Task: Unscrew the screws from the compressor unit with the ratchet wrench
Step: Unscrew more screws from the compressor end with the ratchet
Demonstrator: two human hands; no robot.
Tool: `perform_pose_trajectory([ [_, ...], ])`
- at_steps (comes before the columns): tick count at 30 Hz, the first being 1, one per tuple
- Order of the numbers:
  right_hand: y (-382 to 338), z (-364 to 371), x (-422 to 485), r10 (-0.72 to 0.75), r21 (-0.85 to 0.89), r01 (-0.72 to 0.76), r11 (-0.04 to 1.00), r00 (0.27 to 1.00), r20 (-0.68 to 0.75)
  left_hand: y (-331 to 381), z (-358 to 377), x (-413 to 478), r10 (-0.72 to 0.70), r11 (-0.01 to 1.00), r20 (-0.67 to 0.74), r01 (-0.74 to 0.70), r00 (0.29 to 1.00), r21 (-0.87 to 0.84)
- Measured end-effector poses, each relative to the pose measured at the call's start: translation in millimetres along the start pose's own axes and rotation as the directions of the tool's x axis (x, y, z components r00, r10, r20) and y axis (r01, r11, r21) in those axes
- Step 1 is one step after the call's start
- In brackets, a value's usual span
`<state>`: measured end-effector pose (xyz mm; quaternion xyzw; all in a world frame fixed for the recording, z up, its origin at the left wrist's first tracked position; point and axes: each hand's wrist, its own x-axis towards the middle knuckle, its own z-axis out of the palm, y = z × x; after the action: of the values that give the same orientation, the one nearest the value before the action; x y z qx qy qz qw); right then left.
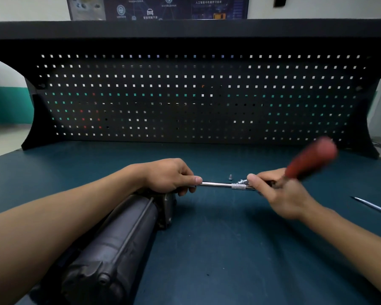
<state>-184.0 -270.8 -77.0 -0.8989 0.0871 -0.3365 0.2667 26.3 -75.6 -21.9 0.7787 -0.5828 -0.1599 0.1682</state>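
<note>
Our right grip [279, 190] was clenched round the ratchet wrench [310, 159] near its head, the red handle blurred. Our left grip [169, 177] pinched the far end of the silver extension bar [216, 184], just above the end of the compressor unit [119, 238], which lay on the table [229, 249] under our left forearm. One loose screw [230, 177] stood just behind the bar.

"智能网联汽车" on wall poster [158, 7]

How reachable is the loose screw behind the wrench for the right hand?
Probably not yet: the right hand grips the ratchet wrench. The screw stands close by on open mat, nothing covering it.
</note>
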Motion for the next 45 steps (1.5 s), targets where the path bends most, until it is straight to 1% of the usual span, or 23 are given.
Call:
perform_pose_trajectory([
  [2,-1,0,4,0.194,0.187,-0.203,0.961,0.979,0.064,-1,0,1,0.002,1.000,-0.002,-0.002,1.000,-0.003],
  [5,-6,0,9,0.415,0.323,-0.440,0.837,0.898,0.147,-1,1,2,0.005,1.000,-0.006,-0.005,1.000,-0.006],
  [7,-9,0,10,0.527,0.347,-0.571,0.743,0.820,0.222,-1,2,3,0.007,1.000,-0.010,-0.007,1.000,-0.002],
  [9,-12,0,10,0.623,0.332,-0.709,0.623,0.706,0.337,-1,2,2,0.007,1.000,-0.011,-0.007,1.000,-0.001],
  [12,-12,1,10,0.678,0.335,-0.845,0.416,0.534,0.505,-1,2,2,0.002,1.000,-0.013,-0.002,1.000,-0.001],
  [14,-12,0,12,0.678,0.337,-0.886,0.320,0.462,0.572,0,2,2,0.000,1.000,-0.014,0.000,1.000,-0.005],
  [17,-13,-2,14,0.681,0.336,-0.915,0.225,0.394,0.617,0,2,2,-0.010,1.000,-0.013,0.009,1.000,-0.009],
  [20,-13,-3,13,0.682,0.334,-0.924,0.187,0.367,0.633,0,2,2,-0.009,1.000,-0.006,0.009,1.000,-0.008],
  [22,-13,-1,11,0.696,0.348,-0.915,0.203,0.385,0.606,0,2,2,-0.008,1.000,-0.003,0.008,1.000,-0.011],
  [23,-13,0,10,0.707,0.367,-0.899,0.237,0.419,0.570,0,2,2,-0.007,1.000,-0.006,0.007,1.000,-0.011],
  [25,-13,4,8,0.712,0.427,-0.826,0.368,0.546,0.442,0,2,2,-0.003,1.000,-0.015,0.003,1.000,-0.001],
  [26,-12,5,7,0.689,0.447,-0.758,0.475,0.637,0.347,1,2,2,0.002,1.000,-0.014,-0.002,1.000,0.006],
  [28,-9,6,6,0.545,0.395,-0.551,0.735,0.827,0.138,1,2,0,0.013,1.000,0.007,-0.013,1.000,0.008],
  [29,-7,6,4,0.433,0.318,-0.429,0.846,0.899,0.060,1,3,-1,0.014,1.000,0.023,-0.015,1.000,0.003],
  [30,-5,6,3,0.310,0.235,-0.303,0.924,0.951,0.011,0,2,-2,0.012,1.000,0.037,-0.012,0.999,-0.006],
  [31,-3,7,0,0.190,0.168,-0.185,0.968,0.982,-0.015,0,2,-3,0.009,1.000,0.049,-0.008,0.999,-0.017],
  [33,5,8,-4,0.041,0.086,-0.038,0.996,0.999,-0.030,0,2,-4,0.008,1.000,0.066,-0.007,0.998,-0.015],
  [36,10,5,-5,-0.033,-0.008,0.033,0.999,0.998,-0.046,1,0,-3,0.020,0.999,0.066,-0.022,0.998,0.032],
  [37,10,4,-4,-0.104,-0.084,0.098,0.992,0.993,-0.060,1,0,-3,0.021,0.999,0.064,-0.023,0.998,0.036],
  [38,11,3,-3,-0.202,-0.169,0.188,0.968,0.977,-0.073,1,0,-3,0.021,0.999,0.061,-0.023,0.998,0.032],
  [40,12,2,0,-0.375,-0.268,0.341,0.901,0.923,-0.088,-2,0,-3,0.024,1.000,0.050,-0.025,0.998,0.018],
  [42,13,2,1,-0.448,-0.336,0.397,0.854,0.890,-0.087,-4,0,-3,0.036,0.999,0.034,-0.036,0.999,0.010],
  [45,11,1,3,-0.462,-0.425,0.382,0.821,0.881,-0.100,-4,0,-4,0.067,0.998,-0.005,-0.067,0.998,-0.005],
])
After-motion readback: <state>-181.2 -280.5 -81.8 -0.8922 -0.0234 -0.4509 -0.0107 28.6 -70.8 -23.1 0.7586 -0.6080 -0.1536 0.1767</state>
